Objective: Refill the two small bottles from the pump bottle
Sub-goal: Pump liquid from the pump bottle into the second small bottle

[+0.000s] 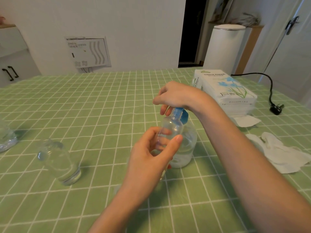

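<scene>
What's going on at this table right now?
A person is mid-refill. The left hand holds a small clear bottle with its mouth up at the nozzle of the blue pump head. The right hand sits on top of that pump head, fingers curled over it. The pump bottle stands on the green checked tablecloth. A second small bottle stands apart to the left, untouched. Whether liquid is flowing cannot be told.

Head camera looks forward-down, close over table (84, 101).
</scene>
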`<state>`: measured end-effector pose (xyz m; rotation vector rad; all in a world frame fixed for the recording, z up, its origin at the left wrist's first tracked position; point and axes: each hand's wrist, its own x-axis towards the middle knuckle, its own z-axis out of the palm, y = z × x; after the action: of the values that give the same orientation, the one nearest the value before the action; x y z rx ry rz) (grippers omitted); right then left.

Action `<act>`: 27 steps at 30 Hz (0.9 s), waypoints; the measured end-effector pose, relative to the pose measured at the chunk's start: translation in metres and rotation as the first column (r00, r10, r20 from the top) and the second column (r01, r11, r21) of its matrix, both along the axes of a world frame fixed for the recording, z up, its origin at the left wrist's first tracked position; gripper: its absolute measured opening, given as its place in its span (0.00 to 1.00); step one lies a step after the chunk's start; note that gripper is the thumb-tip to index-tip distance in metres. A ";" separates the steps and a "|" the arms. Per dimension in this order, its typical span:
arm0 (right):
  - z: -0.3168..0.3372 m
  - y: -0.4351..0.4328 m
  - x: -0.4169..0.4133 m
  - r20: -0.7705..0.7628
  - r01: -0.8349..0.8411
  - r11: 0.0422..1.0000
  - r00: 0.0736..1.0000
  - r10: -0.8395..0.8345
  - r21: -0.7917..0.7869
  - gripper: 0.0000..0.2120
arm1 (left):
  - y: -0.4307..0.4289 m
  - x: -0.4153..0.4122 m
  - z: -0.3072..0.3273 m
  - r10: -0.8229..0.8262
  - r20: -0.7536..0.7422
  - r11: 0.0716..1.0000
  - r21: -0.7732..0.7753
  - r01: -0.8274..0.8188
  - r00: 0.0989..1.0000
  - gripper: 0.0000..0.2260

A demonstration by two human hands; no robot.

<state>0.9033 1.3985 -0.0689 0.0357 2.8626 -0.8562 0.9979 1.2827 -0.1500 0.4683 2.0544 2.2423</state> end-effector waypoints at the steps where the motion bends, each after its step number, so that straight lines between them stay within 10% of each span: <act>1: 0.002 0.000 0.000 -0.011 -0.003 1.000 1.000 0.003 0.008 0.16 | 0.000 0.000 0.001 0.002 -0.006 1.000 -0.002 -0.002 1.000 0.18; 27: 0.006 -0.002 0.001 -0.042 0.000 1.000 0.999 0.001 0.018 0.16 | 0.001 -0.001 0.002 0.004 0.003 1.000 0.012 -0.004 1.000 0.17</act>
<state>0.9039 1.3969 -0.0625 0.0190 2.9092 -0.8412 0.9969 1.2833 -0.1477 0.4619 2.0435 2.2581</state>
